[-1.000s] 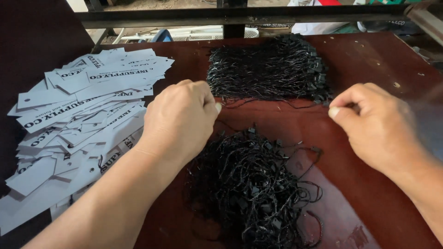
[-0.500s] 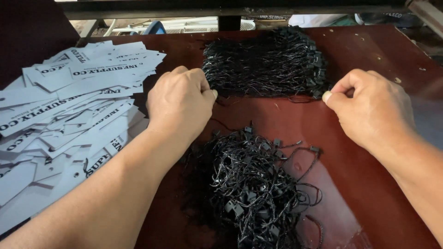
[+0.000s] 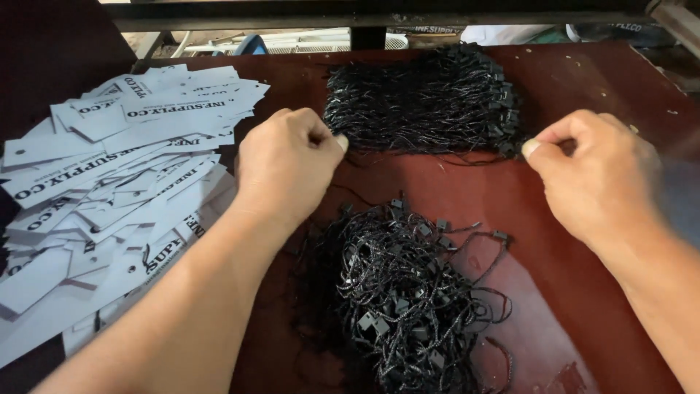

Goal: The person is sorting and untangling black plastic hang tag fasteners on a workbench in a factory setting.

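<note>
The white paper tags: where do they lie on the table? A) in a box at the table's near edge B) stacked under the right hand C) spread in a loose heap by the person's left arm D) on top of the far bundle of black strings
C: the white paper tags fan out in a loose heap beside the left hand, apart from both black string piles.

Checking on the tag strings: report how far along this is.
Done: a loose heap of black strings lies near the person. In hand: left hand and right hand pinch at the ends of the tidy bundle. Left: that bundle and the white tags.
</note>
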